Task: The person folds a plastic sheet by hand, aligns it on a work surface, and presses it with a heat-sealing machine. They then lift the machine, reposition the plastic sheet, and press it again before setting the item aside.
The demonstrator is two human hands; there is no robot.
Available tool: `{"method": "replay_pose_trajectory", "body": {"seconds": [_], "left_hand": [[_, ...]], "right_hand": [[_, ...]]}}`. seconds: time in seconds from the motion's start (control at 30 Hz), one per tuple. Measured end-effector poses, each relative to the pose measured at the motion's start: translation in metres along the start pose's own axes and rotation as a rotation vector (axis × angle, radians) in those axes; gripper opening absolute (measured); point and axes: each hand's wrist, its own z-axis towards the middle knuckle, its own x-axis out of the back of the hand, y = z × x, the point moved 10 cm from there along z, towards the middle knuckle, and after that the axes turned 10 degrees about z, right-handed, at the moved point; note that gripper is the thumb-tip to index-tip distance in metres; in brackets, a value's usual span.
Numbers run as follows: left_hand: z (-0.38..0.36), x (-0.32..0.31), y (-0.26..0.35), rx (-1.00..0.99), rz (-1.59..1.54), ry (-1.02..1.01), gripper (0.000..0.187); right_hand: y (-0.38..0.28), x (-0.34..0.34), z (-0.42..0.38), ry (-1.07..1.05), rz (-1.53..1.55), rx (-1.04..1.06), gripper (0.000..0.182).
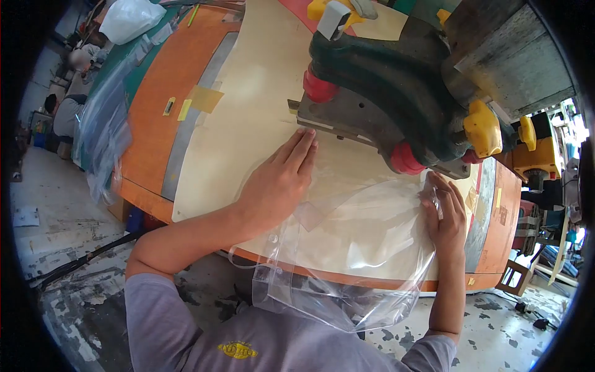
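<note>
A clear plastic bag (365, 257) lies over the front of the cream work sheet (229, 136) and droops past the table edge towards my lap. A thin looped strip shows at its left side. My left hand (279, 180) rests with fingers stretched out flat, their tips at the lower edge of the press's metal plate (347, 118). My right hand (445, 214) grips the bag's right edge, thumb and fingers closed on it near the plate's right end. The bag's far edge by the plate is hard to make out.
A dark green press arm (384, 74) with red knobs (406, 158) and yellow knobs (482, 128) overhangs my hands. Clear plastic sheeting (102, 139) hangs at the left, beside a white bag (131, 20). One other person (67, 116) is in the left background.
</note>
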Motion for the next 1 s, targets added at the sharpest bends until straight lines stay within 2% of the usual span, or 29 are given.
{"method": "replay_pose_trajectory", "body": {"seconds": [0.73, 1.0], "left_hand": [[0.0006, 0.0000, -0.0062, 0.063, -0.094, 0.021, 0.052], [-0.0016, -0.0082, -0.0083, 0.097, -0.111, 0.015, 0.052]], "right_hand": [[0.0018, 0.0024, 0.0018, 0.013, 0.064, -0.019, 0.035], [0.0026, 0.0071, 0.0016, 0.043, 0.113, -0.035, 0.032]]}}
